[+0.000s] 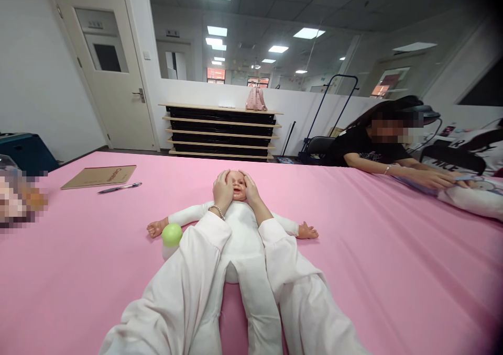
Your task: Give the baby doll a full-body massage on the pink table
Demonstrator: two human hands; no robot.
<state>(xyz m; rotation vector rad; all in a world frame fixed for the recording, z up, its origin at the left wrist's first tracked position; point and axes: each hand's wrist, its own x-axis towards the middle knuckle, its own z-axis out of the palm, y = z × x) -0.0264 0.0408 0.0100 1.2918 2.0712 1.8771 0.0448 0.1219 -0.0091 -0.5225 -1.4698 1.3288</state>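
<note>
A baby doll (pixel 241 229) with a white cloth body lies on its back, arms spread out and its head away from me. Against one side of the doll's head (pixel 238 186) rests my left hand (pixel 223 192), fingers stretched along the cheek and temple. My right hand (pixel 251 190) lies the same way on the other side, its fingers extended up toward the forehead. The middle of the doll's face shows between my palms. Beside my left forearm stands a small white jar with a green lid (pixel 172 234), partly hidden by my sleeve.
A pink sheet (pixel 365 271) covers the table. At the far left lie a brown notebook (pixel 100 176) and a pen (pixel 120 188), near a blurred object (pixel 19 198). To the right another person (pixel 385 145) leans over the table, hands on a cloth-like item (pixel 471 192).
</note>
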